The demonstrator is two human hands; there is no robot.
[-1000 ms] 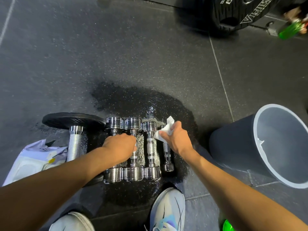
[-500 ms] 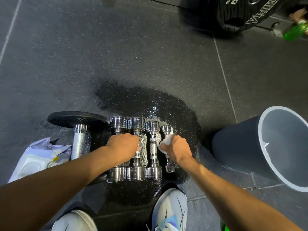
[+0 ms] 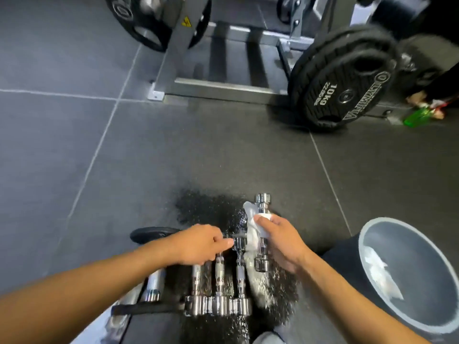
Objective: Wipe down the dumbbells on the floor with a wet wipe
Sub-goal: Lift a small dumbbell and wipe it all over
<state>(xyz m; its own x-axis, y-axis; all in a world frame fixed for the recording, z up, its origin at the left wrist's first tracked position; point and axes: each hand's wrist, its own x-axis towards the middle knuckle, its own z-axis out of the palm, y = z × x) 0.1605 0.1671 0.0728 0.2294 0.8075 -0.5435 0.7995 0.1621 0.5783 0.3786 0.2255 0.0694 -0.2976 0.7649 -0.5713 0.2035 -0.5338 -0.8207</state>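
Evidently midway, the right hand [image 3: 280, 240] clasps the wet wipe [image 3: 252, 225] around a lifted small chrome dumbbell [image 3: 262, 234], while the left hand [image 3: 201, 244] curls on three dumbbells [image 3: 218, 286] just beneath it, seemingly unwiped.

A: What colour is the floor [image 3: 74, 145]?
B: Dark grey, finely speckled, with thin pale seams. Around the dumbbells [image 3: 218, 289] it turns to a glossy black patch [image 3: 206, 209] with white glints.
A: And the dumbbells?
B: Mirror-bright chrome. The wipe [image 3: 253, 227] on the one just right of them is white.
A: To their right?
B: A bin [image 3: 367, 244], black outside, pale grey inside and on the rim, with a white scrap [image 3: 382, 274] in it.
A: Farther back?
B: A black plate [image 3: 345, 80] with white lettering, a grey frame [image 3: 223, 88] with a yellow sticker [image 3: 185, 21], and a bright green bottle [image 3: 417, 117] at far right
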